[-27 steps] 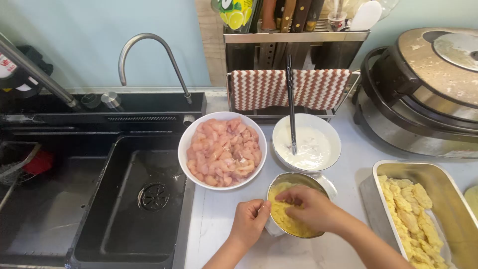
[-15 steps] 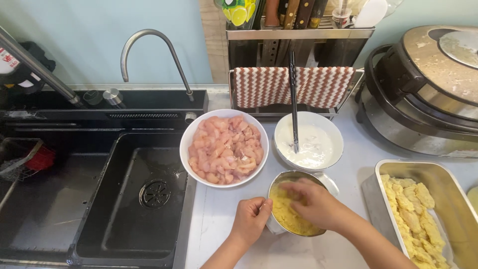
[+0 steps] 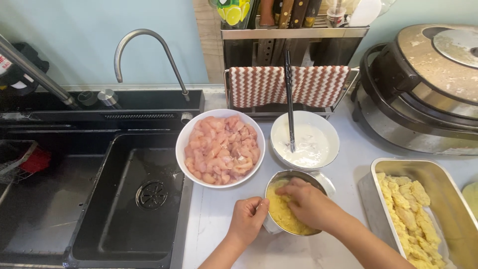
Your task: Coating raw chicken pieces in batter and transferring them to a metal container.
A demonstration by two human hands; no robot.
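Pink chicken (image 3: 220,149); zigzag red-white towel (image 3: 289,85)

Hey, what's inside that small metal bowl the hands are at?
The small metal bowl holds yellow crumbs. The right hand presses into them, hiding whatever lies beneath its fingers. The left hand steadies the rim.

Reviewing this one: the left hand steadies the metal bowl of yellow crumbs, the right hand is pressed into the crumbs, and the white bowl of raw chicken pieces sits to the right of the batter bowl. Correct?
Not quite. In the head view the white bowl of raw chicken pieces sits to the left of the batter bowl, not the right. The rest holds: the left hand steadies the metal bowl of yellow crumbs and the right hand is pressed into the crumbs.
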